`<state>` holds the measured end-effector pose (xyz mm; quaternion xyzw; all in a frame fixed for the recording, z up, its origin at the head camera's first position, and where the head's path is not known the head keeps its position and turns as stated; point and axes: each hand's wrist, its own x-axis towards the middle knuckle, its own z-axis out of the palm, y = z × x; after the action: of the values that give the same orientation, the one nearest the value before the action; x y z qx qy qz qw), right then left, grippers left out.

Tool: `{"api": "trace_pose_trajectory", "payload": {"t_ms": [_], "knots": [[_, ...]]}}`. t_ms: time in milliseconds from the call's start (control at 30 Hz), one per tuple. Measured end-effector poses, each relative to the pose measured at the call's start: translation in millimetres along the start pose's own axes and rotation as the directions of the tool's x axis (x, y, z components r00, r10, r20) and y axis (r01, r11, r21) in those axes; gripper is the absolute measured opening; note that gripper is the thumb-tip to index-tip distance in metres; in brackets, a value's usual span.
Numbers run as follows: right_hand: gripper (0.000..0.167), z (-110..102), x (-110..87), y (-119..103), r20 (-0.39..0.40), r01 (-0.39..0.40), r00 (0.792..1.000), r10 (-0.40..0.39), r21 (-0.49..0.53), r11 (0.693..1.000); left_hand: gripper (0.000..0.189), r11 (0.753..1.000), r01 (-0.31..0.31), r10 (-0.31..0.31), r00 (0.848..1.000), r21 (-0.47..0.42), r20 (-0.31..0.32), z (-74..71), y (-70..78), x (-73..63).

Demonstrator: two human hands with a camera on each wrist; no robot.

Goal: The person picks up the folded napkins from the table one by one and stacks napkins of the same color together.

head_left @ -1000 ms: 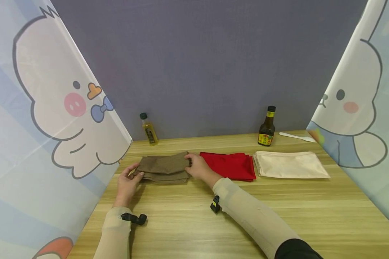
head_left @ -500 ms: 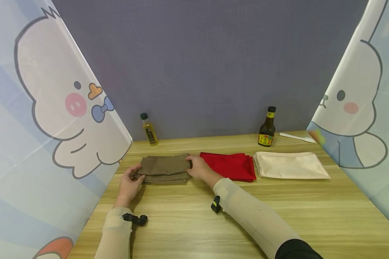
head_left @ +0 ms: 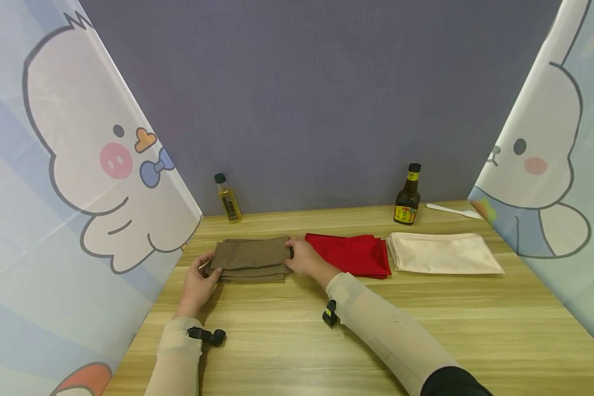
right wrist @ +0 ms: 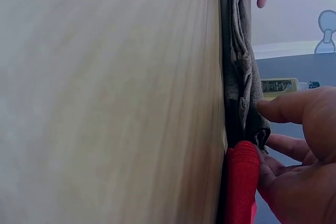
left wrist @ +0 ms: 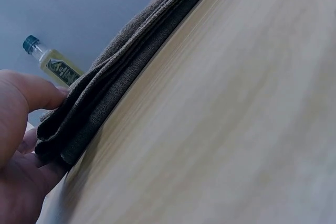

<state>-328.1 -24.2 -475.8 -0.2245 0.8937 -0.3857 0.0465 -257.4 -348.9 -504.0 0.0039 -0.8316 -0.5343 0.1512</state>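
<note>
A brown cloth (head_left: 251,254), folded in layers, lies at the left of the table. My left hand (head_left: 198,280) pinches its left end, thumb on the top layer and fingers round the end. The left wrist view shows this hand (left wrist: 23,129) at the stacked folds of the cloth (left wrist: 100,90). At the other end, my right hand (head_left: 304,257) pinches the right edge between thumb and fingers. In the right wrist view the right hand (right wrist: 302,156) has its thumb on the cloth (right wrist: 244,77), its other fingers partly hidden behind the end, close to a folded red cloth (right wrist: 242,182).
The red cloth (head_left: 348,254) and a folded cream cloth (head_left: 443,253) lie in a row to the right. Behind stand a small oil bottle (head_left: 230,202) and a dark sauce bottle (head_left: 408,197). A white plastic spoon (head_left: 452,210) lies at the back right, near the wall.
The brown cloth's top layer has come down slightly and lies flatter, its front edge nearer the lower layers. Both hands have shifted only a little and keep their hold.
</note>
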Motion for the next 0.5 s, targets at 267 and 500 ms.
{"api": "trace_pose_trajectory", "payload": {"t_ms": [267, 500], "knots": [[0.053, -1.6, -0.8, 0.4, 0.018, -0.014, 1.000, 0.014, -0.002, 1.000, 0.051, 1.000, -0.013, 0.013, 1.000, 0.002, -0.011, 1.6, 2.0, -0.9], [0.053, -5.4, -4.0, 0.7, 0.032, 0.001, 0.999, -0.001, 0.003, 1.000, 0.051, 1.000, -0.002, 0.002, 1.000, 0.007, -0.015, 0.4, 1.3, -1.2]]}}
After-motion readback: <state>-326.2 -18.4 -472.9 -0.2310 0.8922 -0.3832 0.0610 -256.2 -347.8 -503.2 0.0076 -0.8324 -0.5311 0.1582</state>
